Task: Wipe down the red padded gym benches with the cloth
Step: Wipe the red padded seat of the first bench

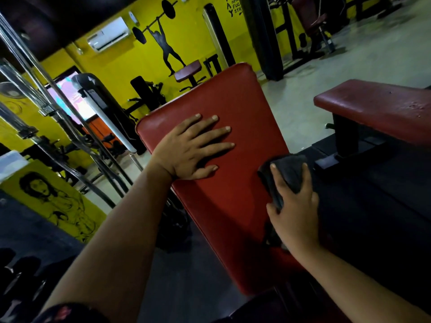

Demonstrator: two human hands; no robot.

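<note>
Red padded bench (233, 201) fills the middle of the view, long and shiny, running from the near bottom edge up toward the yellow wall (130, 66). A second red bench (377, 108) stands off to the right, apart from the first one, on the dark floor mat (373, 206). The left hand (189, 148) lies flat on the near bench, close to its left edge and far end, with fingers spread straight and holding nothing. The right hand (293, 210) is at the right edge of the same bench, fingers curled over a dark cloth (285, 173) and gripping it. The cloth sits on that right edge, bunched up, part of it hanging over the side. On the wall there is a black painting of a weight lifter (163, 43) and a white air cooler (108, 34).
</note>
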